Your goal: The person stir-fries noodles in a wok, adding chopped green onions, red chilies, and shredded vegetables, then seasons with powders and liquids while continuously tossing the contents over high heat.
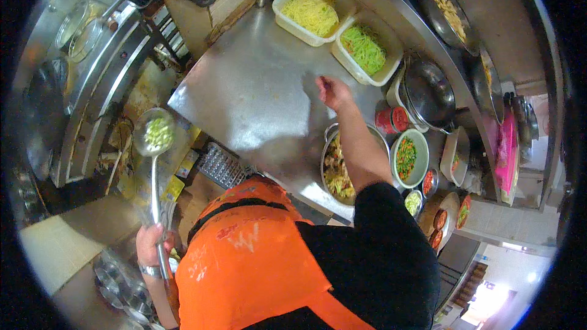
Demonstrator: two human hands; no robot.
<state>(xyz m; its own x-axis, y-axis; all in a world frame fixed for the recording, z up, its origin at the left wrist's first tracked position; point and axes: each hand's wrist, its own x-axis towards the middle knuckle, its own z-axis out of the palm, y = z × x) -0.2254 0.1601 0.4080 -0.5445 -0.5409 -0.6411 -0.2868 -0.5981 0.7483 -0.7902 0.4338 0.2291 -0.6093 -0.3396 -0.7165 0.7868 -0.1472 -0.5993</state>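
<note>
My left hand [153, 245], with a metal watch band at the wrist, is closed around the handle of a long metal ladle [155, 188]. Chopped pale-green vegetable pieces [159, 134] lie in the ladle's round bowl. My right hand [335, 94] is over the steel worktop [252, 87], its fingers curled; whether anything is between them cannot be made out. Beyond it stand white tubs of yellow shreds [309, 11] and green shreds [363, 50]. A pot [323, 172] of mixed chopped food is partly hidden beneath my right forearm.
A red can [392, 120], a bowl of diced vegetables [406, 158] and a dark wok [429, 91] stand at the right. Steel shelving [458, 68] bears more bowls. Near my waist is a metal grater [222, 165]. Strainers [85, 39] are at the upper left.
</note>
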